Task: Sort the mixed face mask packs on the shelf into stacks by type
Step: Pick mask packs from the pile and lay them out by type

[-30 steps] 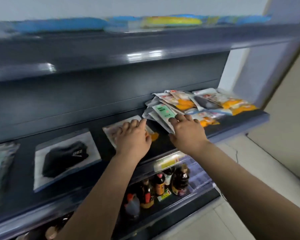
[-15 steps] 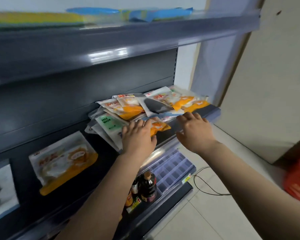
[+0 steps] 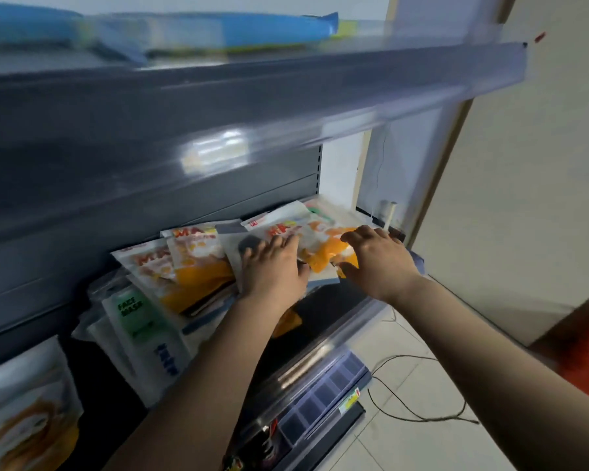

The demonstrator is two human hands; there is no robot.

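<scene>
Head view: two hands on a jumbled pile of face mask packs at the right end of a dark shelf (image 3: 323, 312).

Both hands are down on the heap: the left hand (image 3: 274, 266) lies flat with fingers spread across a pack with a dark window (image 3: 233, 243), while the right hand (image 3: 376, 254) has its fingers curled over the edge of an orange-and-white pack (image 3: 320, 246) with the thumb beneath, gripping it. I count two more orange packs (image 3: 187, 266) fanned out to the left of the hands, and one green-labelled pack (image 3: 133, 314) reading FACE MASK lower down, tilted over clear-wrapped ones too blurred to count. One orange pack (image 3: 24, 413) lies well apart at far left. Blue packets (image 3: 238, 28) sit on the upper shelf.
</scene>
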